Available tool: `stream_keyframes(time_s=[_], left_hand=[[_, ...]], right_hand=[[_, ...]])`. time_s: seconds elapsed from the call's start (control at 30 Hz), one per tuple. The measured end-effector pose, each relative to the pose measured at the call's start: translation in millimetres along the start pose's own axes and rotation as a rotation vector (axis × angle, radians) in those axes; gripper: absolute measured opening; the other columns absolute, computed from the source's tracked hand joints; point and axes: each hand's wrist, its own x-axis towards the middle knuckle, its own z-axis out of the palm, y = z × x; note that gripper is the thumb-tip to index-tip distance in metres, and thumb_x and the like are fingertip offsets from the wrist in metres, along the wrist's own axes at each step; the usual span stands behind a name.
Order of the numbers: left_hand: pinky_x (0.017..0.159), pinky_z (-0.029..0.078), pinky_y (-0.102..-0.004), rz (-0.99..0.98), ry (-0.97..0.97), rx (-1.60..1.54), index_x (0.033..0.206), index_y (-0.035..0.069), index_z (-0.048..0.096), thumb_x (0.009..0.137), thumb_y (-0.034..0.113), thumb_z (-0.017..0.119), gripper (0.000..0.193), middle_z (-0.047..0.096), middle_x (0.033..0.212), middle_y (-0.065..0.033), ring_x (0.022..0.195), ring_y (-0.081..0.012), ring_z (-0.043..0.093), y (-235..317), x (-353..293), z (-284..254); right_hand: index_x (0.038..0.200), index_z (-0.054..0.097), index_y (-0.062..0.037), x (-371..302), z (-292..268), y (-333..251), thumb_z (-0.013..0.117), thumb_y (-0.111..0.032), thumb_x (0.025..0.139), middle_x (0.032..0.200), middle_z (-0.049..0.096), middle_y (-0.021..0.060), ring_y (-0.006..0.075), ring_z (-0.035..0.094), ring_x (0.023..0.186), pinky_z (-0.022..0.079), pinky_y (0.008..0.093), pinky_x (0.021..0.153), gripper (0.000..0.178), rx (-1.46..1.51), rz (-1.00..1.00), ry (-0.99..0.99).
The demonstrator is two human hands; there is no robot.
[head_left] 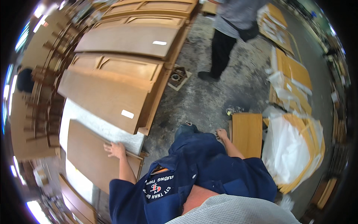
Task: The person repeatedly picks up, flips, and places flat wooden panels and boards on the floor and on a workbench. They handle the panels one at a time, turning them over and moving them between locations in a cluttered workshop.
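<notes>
My left hand [116,149] rests with fingers spread on a brown wooden panel [93,154], close to its right edge. The panel lies on a white-topped work surface [106,117]. My right hand [221,134] hangs low on the other side, near the left edge of an upright yellowish-brown wooden piece [247,135]. Its fingers look bent, but they are too small to show whether anything is in them. My body, in a dark blue shirt, leans between the two sides.
Larger wooden furniture pieces [106,87] with white labels stand in a row ahead on the left. Wrapped yellow panels [292,149] line the right. A co-worker [223,41] stands ahead on the stained concrete floor [194,97]. A small box [179,77] lies near the row.
</notes>
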Motion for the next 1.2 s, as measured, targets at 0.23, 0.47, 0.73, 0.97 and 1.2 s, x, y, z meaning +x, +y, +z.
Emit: stream_keyframes(time_s=[0.23,0.47,0.73,0.97,1.2], left_hand=[[0.096,0.028,-0.0695,-0.006,-0.1,0.062,0.128,0.017,0.053,0.081,0.032,0.06,0.05,0.011,0.152,-0.0161,0.138,-0.0374,0.017,1,10,11],[0.093,0.031,-0.0693,-0.019,-0.071,0.124,0.123,0.016,0.055,0.083,0.026,0.059,0.041,0.012,0.148,-0.0171,0.136,-0.0377,0.019,2,18,22],[0.092,0.033,-0.0682,-0.032,-0.015,0.139,0.12,0.016,0.057,0.085,0.026,0.057,0.037,0.015,0.148,-0.0147,0.134,-0.0351,0.022,-3,21,33],[0.093,0.033,-0.0673,-0.002,-0.065,0.165,0.121,0.017,0.057,0.086,0.03,0.056,0.037,0.014,0.147,-0.0162,0.132,-0.0363,0.024,1,9,16],[0.091,0.035,-0.0673,0.02,-0.067,0.135,0.118,0.013,0.058,0.085,0.03,0.057,0.038,0.013,0.147,-0.0168,0.13,-0.0366,0.026,3,3,4]], right_hand=[[0.1,0.065,-0.0003,-11,-26,46,0.056,-0.026,0.085,0.083,0.064,0.0094,0.0199,0.062,0.07,0.051,0.0337,0.061,0.031,0.196,-0.028,0.123],[0.105,0.066,-0.0021,-40,-31,95,0.055,-0.026,0.086,0.091,0.067,0.0103,0.0221,0.065,0.075,0.054,0.037,0.064,0.032,0.27,0.189,0.209],[0.103,0.067,-0.0011,-40,-7,103,0.053,-0.024,0.087,0.093,0.067,0.0133,0.0245,0.065,0.077,0.054,0.037,0.067,0.032,0.278,0.129,0.211],[0.101,0.066,0.0014,-30,-25,84,0.053,-0.022,0.088,0.084,0.066,0.012,0.0221,0.063,0.071,0.051,0.0338,0.064,0.03,0.335,0.119,0.219],[0.104,0.065,0.0012,-36,-37,76,0.052,-0.022,0.087,0.082,0.067,0.0126,0.0215,0.063,0.064,0.05,0.0331,0.058,0.031,0.291,0.122,0.222]])
